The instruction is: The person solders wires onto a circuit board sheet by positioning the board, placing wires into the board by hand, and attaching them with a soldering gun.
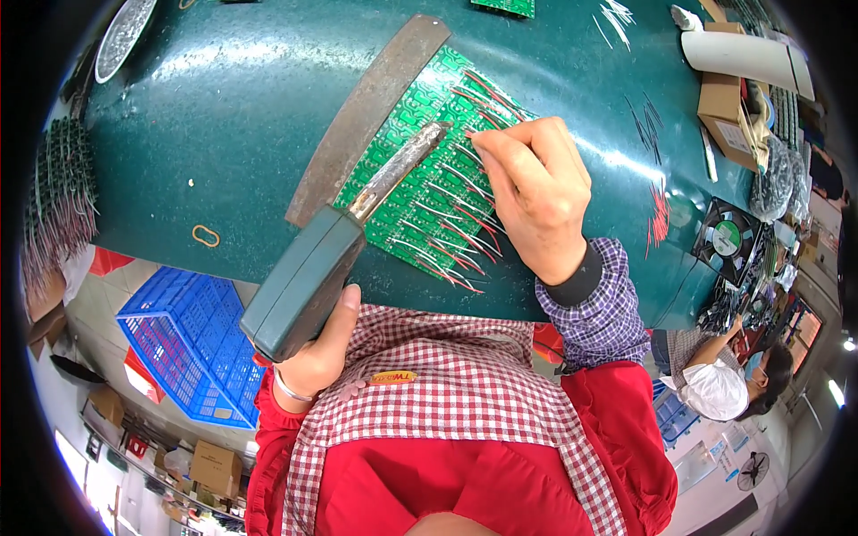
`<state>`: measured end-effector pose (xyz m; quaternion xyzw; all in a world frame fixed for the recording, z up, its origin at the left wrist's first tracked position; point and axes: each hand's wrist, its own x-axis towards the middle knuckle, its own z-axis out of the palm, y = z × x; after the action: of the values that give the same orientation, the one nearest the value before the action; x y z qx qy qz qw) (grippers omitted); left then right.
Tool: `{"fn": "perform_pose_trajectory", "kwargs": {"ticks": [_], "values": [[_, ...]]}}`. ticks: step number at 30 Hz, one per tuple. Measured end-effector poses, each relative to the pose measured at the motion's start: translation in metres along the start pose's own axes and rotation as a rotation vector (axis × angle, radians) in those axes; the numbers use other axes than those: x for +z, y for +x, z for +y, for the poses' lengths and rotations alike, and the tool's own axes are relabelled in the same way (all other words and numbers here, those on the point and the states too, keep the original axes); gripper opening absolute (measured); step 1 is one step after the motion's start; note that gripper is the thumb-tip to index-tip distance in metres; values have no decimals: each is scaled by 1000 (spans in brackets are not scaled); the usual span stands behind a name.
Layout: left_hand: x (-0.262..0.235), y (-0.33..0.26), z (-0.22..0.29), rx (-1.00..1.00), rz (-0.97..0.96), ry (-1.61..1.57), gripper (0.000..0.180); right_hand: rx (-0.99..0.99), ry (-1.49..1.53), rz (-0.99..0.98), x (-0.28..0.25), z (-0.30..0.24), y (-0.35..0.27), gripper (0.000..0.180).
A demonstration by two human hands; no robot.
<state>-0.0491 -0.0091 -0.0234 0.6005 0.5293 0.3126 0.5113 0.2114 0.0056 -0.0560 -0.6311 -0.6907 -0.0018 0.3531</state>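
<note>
A green circuit board panel (380, 170) lies tilted on the table, with red, white and dark wires (447, 250) sticking out along its right side. My left hand (329, 344) is wrapped round the handle of a dark green soldering gun (308, 272). Its metal barrel slants up over the panel, the tip just left of my right fingertips. My right hand (541, 192) is closed in a pinch over the panel's right side, on what looks like the end of a red wire (470, 134). A rusty flat metal strip (357, 125) rests along the panel's left edge.
Loose white (617, 20), black (645, 125) and red wires (659, 219) lie on the green table (223, 134) at right. Beyond them are a cooling fan (726, 239) and a cardboard box (726, 116). Lower left stands a blue crate (192, 335). A co-worker (715, 384) is at right.
</note>
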Motion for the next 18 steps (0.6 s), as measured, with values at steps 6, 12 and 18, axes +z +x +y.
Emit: {"fn": "perform_pose_trajectory", "kwargs": {"ticks": [6, 12, 18], "values": [[-4, -6, -1, -65, 2, -22, 25, -16, 19, 7, -5, -11, -3, 24], [-7, -10, -4, 35, 4, 33, 26, -5, 71, -18, 1, -12, -9, 25], [-7, -10, -5, -7, 0, 64, 25, 27, 64, -30, 3, -12, -11, 24]]}}
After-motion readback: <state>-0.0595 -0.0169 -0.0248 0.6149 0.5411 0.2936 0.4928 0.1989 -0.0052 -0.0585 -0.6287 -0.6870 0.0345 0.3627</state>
